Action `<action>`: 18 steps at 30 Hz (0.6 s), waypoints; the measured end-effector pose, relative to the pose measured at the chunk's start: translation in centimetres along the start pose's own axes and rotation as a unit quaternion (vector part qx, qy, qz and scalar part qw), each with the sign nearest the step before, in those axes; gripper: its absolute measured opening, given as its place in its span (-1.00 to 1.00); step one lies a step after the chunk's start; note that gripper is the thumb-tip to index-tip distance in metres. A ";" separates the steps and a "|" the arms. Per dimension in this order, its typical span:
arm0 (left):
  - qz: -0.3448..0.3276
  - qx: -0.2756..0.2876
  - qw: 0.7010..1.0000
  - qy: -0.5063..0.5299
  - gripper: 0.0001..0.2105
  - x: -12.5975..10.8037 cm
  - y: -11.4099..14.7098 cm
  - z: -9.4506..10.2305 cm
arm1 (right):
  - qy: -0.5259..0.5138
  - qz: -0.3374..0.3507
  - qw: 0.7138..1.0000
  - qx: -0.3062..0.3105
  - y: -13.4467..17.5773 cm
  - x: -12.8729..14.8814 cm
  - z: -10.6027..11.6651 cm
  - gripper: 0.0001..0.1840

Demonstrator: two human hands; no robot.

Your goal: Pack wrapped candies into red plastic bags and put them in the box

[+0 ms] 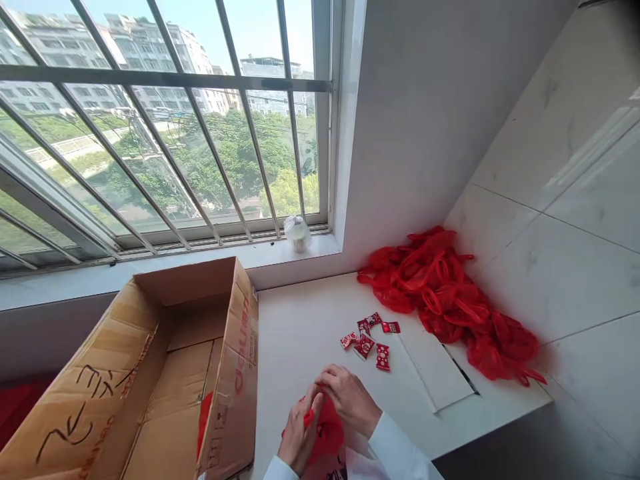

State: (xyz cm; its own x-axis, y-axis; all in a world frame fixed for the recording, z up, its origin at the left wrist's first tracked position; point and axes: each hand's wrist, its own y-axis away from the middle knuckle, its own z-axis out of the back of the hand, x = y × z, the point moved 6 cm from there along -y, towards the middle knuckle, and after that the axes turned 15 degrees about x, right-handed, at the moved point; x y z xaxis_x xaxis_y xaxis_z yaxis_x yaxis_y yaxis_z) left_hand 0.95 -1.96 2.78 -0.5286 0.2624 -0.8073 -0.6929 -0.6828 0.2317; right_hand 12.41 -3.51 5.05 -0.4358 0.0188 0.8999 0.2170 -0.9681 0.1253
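At lower centre, the left hand [301, 427] and right hand [350, 397] grip a thin red plastic bag [330, 433], work on it seemingly unfinished. Small red-wrapped sweets [383, 357] lie loose at centre; a heap of crumpled red bags [440, 287], apparently unused, lies at right.

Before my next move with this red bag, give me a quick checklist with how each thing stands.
1. Left hand gripping the red bag: ok.
2. Right hand on the bag too: ok, its fingers are at the bag's upper part.
3. Wrapped packets on the white table, apart from the hands: ok.
4. Pile of red bags off the packets: ok, it lies beyond them toward the tiled wall.
5. Cardboard box open at the top: ok.
6. What the held bag contains: cannot tell.
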 end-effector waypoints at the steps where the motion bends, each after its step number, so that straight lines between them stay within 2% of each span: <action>1: 0.003 0.010 1.000 0.017 -0.64 0.1 0.0 0.1 | -0.029 -0.010 0.999 0.014 -0.2 -1.0 -0.2 -0.74; 3: 0.009 0.030 0.998 0.050 -0.64 0.3 0.0 0.0 | -0.069 -0.020 0.997 0.029 -0.6 -2.5 -0.8 -0.74; 5: 0.018 0.045 0.995 0.085 -0.60 0.5 -0.1 -0.1 | -0.103 -0.034 0.994 0.016 -0.6 -3.5 -1.2 -0.71; 10: 0.034 0.084 0.980 0.178 -0.52 1.4 -0.3 -0.9 | -0.128 -0.034 0.991 -0.033 1.0 -2.8 -0.8 -0.63; 13: 0.020 0.067 0.981 0.184 -0.52 2.0 -0.2 -0.7 | -0.118 0.006 0.993 0.025 2.5 -1.5 -0.5 -0.71; 16: -0.007 0.059 0.990 0.131 -0.57 1.8 0.1 -0.4 | -0.105 0.030 0.989 0.103 3.6 -1.2 -0.5 -0.85; 18: -0.024 0.054 0.996 0.070 -0.64 1.2 0.5 -0.4 | -0.099 0.024 0.990 0.098 3.5 -1.6 0.0 -0.89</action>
State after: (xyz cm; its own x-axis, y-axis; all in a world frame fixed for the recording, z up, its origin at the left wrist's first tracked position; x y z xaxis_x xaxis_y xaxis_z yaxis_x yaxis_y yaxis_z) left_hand 0.14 -2.28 1.67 -0.4261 0.1902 -0.8844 -0.7678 -0.5931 0.2424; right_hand 13.87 -6.99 3.99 -0.2452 0.0410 0.9686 0.4064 -0.9027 0.1411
